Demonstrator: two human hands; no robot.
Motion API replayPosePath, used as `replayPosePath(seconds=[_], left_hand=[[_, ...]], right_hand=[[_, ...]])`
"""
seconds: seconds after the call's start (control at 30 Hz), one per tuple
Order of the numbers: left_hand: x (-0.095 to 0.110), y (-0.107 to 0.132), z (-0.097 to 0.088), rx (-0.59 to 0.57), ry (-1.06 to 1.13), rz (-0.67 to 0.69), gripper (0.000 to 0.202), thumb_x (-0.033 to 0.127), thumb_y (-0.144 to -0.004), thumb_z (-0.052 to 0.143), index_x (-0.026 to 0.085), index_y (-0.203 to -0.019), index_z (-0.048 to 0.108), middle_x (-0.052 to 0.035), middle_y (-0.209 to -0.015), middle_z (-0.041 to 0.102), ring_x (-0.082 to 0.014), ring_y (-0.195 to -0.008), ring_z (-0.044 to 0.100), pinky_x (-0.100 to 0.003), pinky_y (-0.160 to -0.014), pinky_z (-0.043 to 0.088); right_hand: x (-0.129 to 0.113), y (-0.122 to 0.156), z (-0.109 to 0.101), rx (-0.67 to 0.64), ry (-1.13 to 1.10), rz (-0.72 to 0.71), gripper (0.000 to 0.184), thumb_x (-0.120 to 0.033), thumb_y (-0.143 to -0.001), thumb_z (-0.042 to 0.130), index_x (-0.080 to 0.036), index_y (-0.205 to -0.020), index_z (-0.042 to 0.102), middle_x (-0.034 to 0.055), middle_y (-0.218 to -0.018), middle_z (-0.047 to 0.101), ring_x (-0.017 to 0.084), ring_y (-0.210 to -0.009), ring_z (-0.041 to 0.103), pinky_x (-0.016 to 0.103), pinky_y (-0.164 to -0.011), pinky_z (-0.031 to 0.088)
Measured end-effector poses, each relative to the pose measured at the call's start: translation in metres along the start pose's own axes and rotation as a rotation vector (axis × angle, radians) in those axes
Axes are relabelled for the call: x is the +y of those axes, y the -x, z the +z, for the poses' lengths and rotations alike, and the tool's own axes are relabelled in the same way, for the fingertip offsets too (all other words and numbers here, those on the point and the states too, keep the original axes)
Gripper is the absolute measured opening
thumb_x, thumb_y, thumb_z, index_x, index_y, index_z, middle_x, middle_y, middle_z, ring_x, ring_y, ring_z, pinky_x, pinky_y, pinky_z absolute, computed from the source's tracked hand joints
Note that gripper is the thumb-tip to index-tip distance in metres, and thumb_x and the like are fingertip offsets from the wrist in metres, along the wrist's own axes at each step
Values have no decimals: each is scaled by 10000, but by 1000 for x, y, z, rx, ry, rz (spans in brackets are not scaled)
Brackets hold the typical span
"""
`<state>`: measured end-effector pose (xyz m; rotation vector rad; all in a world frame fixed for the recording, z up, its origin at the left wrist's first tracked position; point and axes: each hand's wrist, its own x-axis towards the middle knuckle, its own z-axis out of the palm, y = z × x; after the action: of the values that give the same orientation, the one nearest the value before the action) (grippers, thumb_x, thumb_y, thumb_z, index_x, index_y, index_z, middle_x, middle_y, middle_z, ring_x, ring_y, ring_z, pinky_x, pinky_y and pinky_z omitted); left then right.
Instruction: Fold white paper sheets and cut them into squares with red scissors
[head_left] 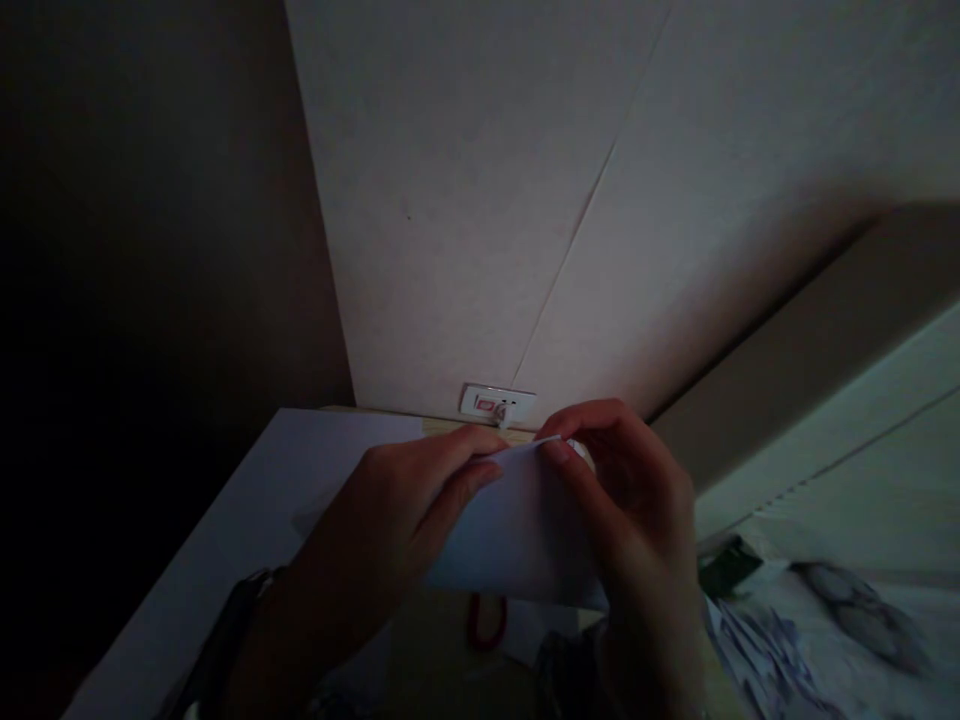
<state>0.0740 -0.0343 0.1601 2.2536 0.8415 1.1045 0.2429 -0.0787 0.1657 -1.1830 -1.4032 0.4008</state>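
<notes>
A sheet of white paper (517, 530) hangs between my two hands, held up by its top edge. My left hand (412, 500) pinches that edge near its middle, thumb in front and fingers behind. At the upper right corner, my right hand (637, 490) grips the paper between thumb and index finger. A small pale crumpled bit (577, 450) shows beside the right fingertips; its kind is unclear. Below the sheet lies a red loop (486, 625) that looks like a scissors handle, partly hidden.
Another large white sheet (337, 440) covers the table's left side. A wall socket (476, 402) with a plug (502, 413) sits just behind the table. To the right are a pale bulky furniture piece (840, 350) and a blurred pile of cloth or papers (772, 650). The light is dim.
</notes>
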Motion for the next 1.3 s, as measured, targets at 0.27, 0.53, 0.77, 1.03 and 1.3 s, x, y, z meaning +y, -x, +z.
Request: replayPosePath(seconds=[0.27, 0.53, 0.77, 1.03, 1.3], left_hand=[[3, -1, 1, 5, -4, 15, 193, 153, -931, 523, 219, -830, 673, 69, -718, 739, -94, -609, 684, -151, -576, 465], [2, 0, 2, -31, -26, 31, 172, 166, -939, 535, 215, -879, 688, 59, -764, 762, -101, -651, 696, -154, -606, 476], [1, -1, 1, -57, -4, -10, 226, 194, -947, 510, 219, -836, 705, 50, -735, 754, -110, -610, 676, -175, -593, 476], [-5, 1, 3, -87, -49, 20, 175, 218, -947, 535, 218, -912, 706, 28, -849, 778, -126, -728, 712, -190, -698, 510], [-3, 2, -3, -40, -96, 43, 164, 183, -935, 559, 216, -868, 705, 55, -791, 768, -98, -665, 694, -166, -636, 482]], right_hand=[[-4, -1, -1, -73, 34, -15, 69, -179, -845, 678, -245, -829, 672, -30, -763, 671, 155, -745, 627, 272, -681, 480], [-4, 1, -2, -11, 83, -22, 104, -168, -863, 673, -231, -781, 667, -35, -722, 650, 144, -703, 612, 266, -676, 472], [-8, 0, -3, -75, 107, -66, 133, -130, -863, 653, -232, -777, 651, -60, -731, 659, 110, -696, 601, 219, -642, 450], [-5, -3, -6, -99, 196, -101, 154, -81, -834, 664, -215, -758, 658, -69, -720, 675, 92, -686, 614, 189, -640, 450], [-7, -2, -8, -166, 316, -236, 113, -102, -901, 610, -200, -858, 645, -21, -841, 654, 115, -800, 609, 212, -715, 458]])
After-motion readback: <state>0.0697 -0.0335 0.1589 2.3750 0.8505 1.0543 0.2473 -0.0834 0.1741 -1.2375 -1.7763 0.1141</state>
